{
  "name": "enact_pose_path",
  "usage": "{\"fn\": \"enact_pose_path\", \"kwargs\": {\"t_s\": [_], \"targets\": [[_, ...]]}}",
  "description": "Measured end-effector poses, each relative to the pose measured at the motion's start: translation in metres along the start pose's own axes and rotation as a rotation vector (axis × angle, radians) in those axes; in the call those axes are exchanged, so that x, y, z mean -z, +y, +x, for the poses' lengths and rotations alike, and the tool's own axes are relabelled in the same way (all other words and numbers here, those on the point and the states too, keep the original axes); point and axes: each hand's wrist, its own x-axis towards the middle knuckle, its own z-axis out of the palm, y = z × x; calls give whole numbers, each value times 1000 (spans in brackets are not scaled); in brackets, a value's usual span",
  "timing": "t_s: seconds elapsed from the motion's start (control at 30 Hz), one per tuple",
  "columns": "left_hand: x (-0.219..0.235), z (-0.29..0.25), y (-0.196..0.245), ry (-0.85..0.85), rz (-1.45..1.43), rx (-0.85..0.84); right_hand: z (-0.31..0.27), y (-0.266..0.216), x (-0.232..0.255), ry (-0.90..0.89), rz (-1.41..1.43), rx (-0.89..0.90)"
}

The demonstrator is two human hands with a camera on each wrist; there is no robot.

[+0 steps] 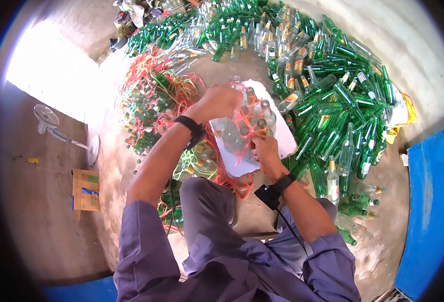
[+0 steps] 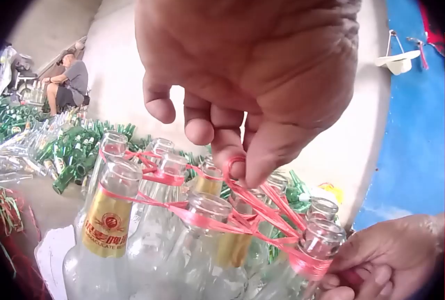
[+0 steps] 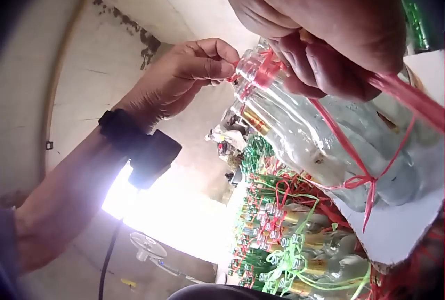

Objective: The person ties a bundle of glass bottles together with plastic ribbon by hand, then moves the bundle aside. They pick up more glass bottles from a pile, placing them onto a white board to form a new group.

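Observation:
Clear glass bottles [image 1: 250,95] stand bunched upright on a white board [image 1: 286,133], in front of the seated person's knees. Red plastic twine [image 2: 201,222] loops around and between their necks, and a lower band is knotted around their sides in the right wrist view. My left hand [image 1: 219,103], above the bottle tops, pinches a loop of the twine between thumb and forefinger. At the near right side of the bunch my right hand [image 3: 334,35] grips a strand with curled fingers, close against a twine-wrapped bottle neck. A gold label [image 2: 108,227] shows on one bottle.
Green and clear loose bottles [image 1: 332,100] lie heaped to the right and far side. Bundled bottles with red and green twine [image 1: 154,105] stand at the left. A white fan [image 1: 47,118] stands further left. Another person [image 2: 67,83] sits in the background.

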Motion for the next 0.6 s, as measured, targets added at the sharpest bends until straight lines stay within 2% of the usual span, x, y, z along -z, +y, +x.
{"fn": "enact_pose_path", "kwargs": {"t_s": [0.17, 0.23, 0.27, 0.33, 0.43, 0.5, 0.6], "targets": [[-15, 9, 2, 32, -144, 106, 4, 7, 0, 33, -47, 51], [-23, 13, 4, 75, -221, 230, 2, 6, -2, 63, -91, 78], [-27, 15, 5, 75, -222, 231, 0, 5, -3, 80, -82, 94], [-36, 19, 5, 54, -260, 409, 0, 4, -2, 97, -74, 110], [-35, 17, 9, 35, -259, 490, -1, 1, 5, 111, -60, 62], [-40, 15, 0, 11, -269, 475, -6, -5, 10, 124, 28, -53], [-50, 14, -9, 19, -261, 431, -10, -8, 18, 86, 109, -125]]}}
